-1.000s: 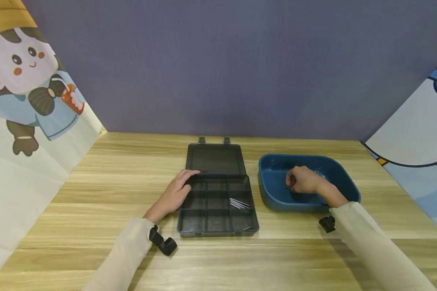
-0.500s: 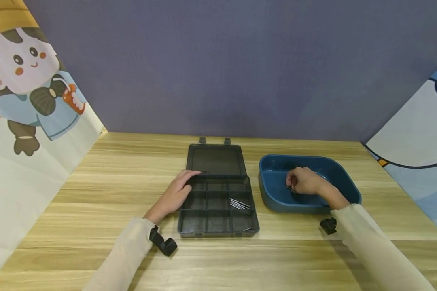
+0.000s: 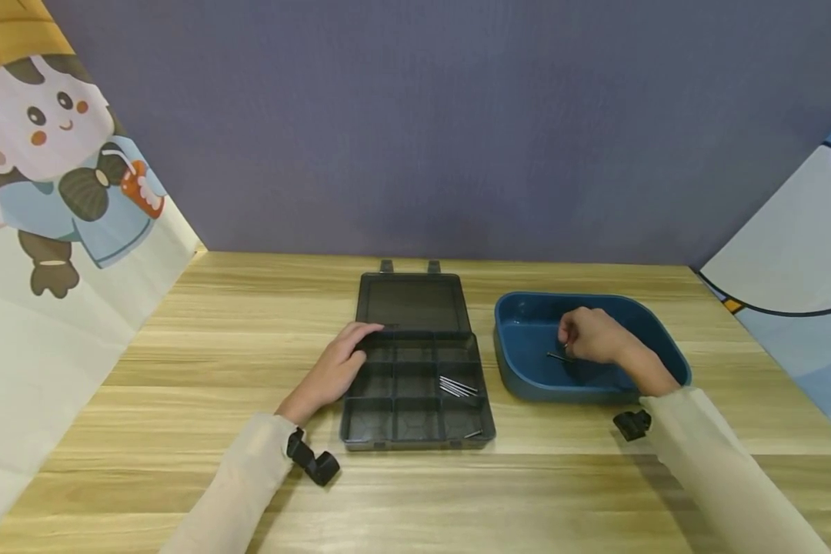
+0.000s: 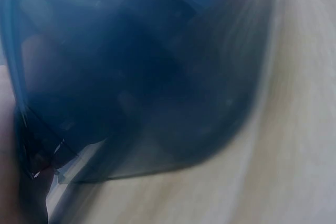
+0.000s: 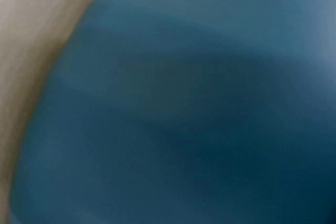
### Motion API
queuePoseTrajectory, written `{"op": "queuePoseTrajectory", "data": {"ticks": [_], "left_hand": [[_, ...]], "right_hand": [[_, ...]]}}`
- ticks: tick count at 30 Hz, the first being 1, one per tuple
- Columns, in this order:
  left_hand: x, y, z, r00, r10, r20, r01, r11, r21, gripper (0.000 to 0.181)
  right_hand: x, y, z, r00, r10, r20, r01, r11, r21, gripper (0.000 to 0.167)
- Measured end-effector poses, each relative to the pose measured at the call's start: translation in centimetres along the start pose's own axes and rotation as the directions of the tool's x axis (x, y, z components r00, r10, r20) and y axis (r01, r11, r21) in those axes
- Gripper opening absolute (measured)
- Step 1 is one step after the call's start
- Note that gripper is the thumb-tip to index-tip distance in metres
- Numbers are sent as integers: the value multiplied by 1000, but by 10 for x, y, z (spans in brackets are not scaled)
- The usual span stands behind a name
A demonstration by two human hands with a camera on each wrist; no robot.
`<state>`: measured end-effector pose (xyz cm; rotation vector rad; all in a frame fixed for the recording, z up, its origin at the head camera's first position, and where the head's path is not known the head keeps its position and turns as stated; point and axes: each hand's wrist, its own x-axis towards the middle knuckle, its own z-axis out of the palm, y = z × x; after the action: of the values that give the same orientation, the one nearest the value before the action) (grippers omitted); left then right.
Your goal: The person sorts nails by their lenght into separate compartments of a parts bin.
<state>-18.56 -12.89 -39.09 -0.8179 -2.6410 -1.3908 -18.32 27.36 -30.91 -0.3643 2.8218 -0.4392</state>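
My left hand rests on the left edge of a dark translucent compartment box, its fingertips near the lid hinge. Several thin silvery rods, like screws or nails, lie in the right middle compartment, and one short screw-like piece lies in the front right one. Inside a blue bin, my right hand points down with curled fingers. A thin dark screw-like piece shows just below its fingertips. Whether the fingers hold it cannot be told. The right wrist view is blurred, with the blue bin filling it.
The box's lid lies open behind it, toward the purple-grey backdrop. A wooden tabletop carries both containers, with a narrow gap between them. Printed cartoon panels stand at both sides.
My right hand has shifted slightly right and back within the bin, and more of the thin screw-like piece shows below the fingertips. The left hand stays on the box.
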Motion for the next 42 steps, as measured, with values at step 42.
{"op": "queuePoseTrajectory", "data": {"ticks": [42], "left_hand": [[-1, -1, 0, 1000, 23, -3, -23, 1000, 1, 48]], "right_hand": [[-24, -44, -18, 984, -112, -138, 120, 991, 54, 13]]}}
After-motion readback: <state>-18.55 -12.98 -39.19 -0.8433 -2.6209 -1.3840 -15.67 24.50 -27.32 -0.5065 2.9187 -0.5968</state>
